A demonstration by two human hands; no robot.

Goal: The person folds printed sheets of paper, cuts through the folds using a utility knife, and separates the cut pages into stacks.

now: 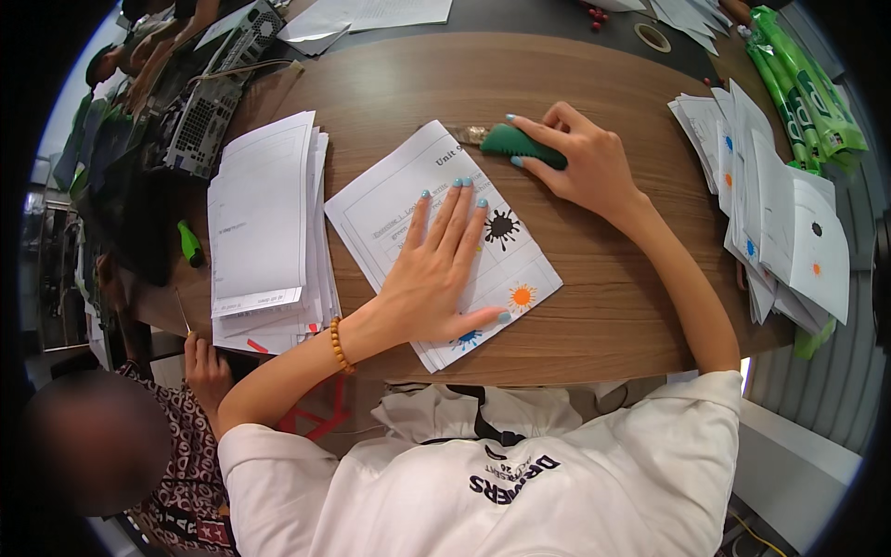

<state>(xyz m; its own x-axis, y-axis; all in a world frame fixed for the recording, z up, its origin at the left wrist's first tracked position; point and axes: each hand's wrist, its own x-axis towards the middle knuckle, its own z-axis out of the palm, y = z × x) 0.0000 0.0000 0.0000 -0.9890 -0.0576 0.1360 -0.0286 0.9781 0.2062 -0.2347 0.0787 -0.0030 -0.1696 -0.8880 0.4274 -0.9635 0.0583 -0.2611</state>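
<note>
Green-handled utility knife sits in my right hand, fingers curled around its grip, the short blade end lying at the top edge of a thin stack of white printed worksheets with coloured ink-splat pictures on the round wooden table. My left hand lies flat on those sheets, fingers spread and grasping nothing. Just to the left lies a taller pile of white paper; well to the right, more splat-printed sheets are fanned out.

A thin stack of printed white sheets lies mid-table on the round wooden table; a taller white paper pile sits left, fanned splat-printed sheets right, green-handled cutter behind
</note>
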